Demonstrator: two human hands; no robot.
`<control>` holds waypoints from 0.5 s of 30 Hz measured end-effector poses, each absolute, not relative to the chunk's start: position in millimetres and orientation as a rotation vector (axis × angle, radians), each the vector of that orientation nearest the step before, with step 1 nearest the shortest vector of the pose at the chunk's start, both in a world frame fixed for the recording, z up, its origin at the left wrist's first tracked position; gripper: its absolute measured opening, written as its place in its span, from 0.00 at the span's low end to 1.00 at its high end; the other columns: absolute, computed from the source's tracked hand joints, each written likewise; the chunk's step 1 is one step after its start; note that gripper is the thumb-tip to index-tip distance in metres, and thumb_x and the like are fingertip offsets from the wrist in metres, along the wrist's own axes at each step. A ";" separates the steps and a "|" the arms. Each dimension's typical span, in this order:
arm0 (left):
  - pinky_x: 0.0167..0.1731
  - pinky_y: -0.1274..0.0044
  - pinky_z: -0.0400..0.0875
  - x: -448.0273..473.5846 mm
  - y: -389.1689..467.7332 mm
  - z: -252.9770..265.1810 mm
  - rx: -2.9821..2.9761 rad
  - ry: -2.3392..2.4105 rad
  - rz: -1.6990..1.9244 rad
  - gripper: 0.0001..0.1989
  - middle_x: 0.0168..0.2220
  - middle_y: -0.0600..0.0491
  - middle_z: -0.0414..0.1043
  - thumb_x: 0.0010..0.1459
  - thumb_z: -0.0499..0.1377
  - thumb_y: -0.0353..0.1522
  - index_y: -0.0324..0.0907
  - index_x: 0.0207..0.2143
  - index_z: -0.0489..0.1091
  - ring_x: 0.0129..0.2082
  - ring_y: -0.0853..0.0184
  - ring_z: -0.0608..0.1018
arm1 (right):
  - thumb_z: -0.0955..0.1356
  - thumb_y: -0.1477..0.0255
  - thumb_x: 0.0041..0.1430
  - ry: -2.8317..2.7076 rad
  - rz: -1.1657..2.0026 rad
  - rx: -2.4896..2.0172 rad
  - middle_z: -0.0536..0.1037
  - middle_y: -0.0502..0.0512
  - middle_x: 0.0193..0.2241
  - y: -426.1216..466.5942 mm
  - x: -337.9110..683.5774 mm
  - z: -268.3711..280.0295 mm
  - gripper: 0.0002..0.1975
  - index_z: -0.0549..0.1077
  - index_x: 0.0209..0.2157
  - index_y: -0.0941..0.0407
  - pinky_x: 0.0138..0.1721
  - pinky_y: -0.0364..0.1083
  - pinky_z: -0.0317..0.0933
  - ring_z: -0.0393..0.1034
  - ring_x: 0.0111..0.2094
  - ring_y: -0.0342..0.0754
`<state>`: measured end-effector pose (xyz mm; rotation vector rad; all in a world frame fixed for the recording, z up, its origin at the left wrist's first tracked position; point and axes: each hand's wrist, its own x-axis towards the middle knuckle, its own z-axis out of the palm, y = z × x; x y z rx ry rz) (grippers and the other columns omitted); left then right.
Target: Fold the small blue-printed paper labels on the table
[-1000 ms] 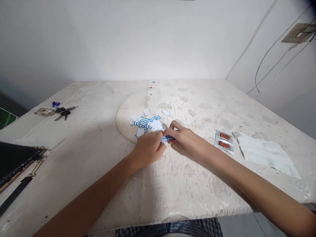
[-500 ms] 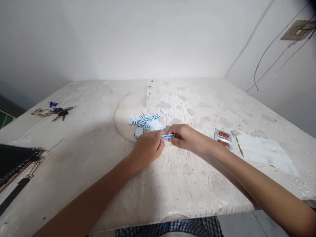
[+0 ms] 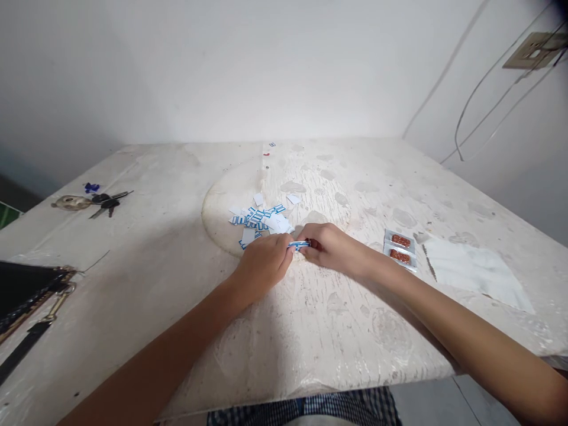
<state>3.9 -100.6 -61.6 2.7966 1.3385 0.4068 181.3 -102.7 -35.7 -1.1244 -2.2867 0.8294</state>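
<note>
Between my two hands is a small stack of blue-and-white paper cards (image 3: 299,244). My left hand (image 3: 266,258) is closed, thumb and fingers gripping the stack's left end. At the right end, the fingers of my right hand (image 3: 322,245) pinch it too. Just beyond the hands lies a loose heap of blue-and-white paper pieces (image 3: 257,219), some showing plain white faces. Two white paper pieces, one nearer the left (image 3: 258,199) and one nearer the right (image 3: 293,199), lie apart behind the heap. My left hand covers part of the heap's near side.
A silver blister pack with two reddish-brown tablets (image 3: 400,248) lies right of my right hand, beside a white cloth (image 3: 477,272). Keys (image 3: 106,202) sit at the left, and a black pouch with a strap (image 3: 31,296) lies nearer. Behind the table (image 3: 310,331) stands a wall.
The stack looks tilted slightly flatter between my fingers. Both hands otherwise keep their grip, and the whole view has shifted a little.
</note>
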 end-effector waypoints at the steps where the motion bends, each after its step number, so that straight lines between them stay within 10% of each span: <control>1: 0.24 0.76 0.57 4.1 -100.3 -61.1 2.800 1.342 0.389 0.11 0.25 0.53 0.66 0.61 0.43 0.31 0.40 0.30 0.60 0.26 0.68 0.68 | 0.63 0.77 0.52 -2.263 0.883 -1.138 0.71 0.53 0.30 -101.3 183.2 -34.2 0.07 0.71 0.34 0.58 0.28 0.42 0.57 0.61 0.27 0.41; 15: 0.24 0.76 0.55 2.9 -100.0 -63.3 2.775 1.361 0.404 0.10 0.25 0.54 0.67 0.60 0.44 0.31 0.40 0.30 0.61 0.25 0.68 0.68 | 0.65 0.73 0.48 -2.354 0.205 -1.814 0.72 0.67 0.39 14.9 151.4 -41.0 0.22 0.67 0.47 0.65 0.32 0.47 0.56 0.67 0.38 0.56</control>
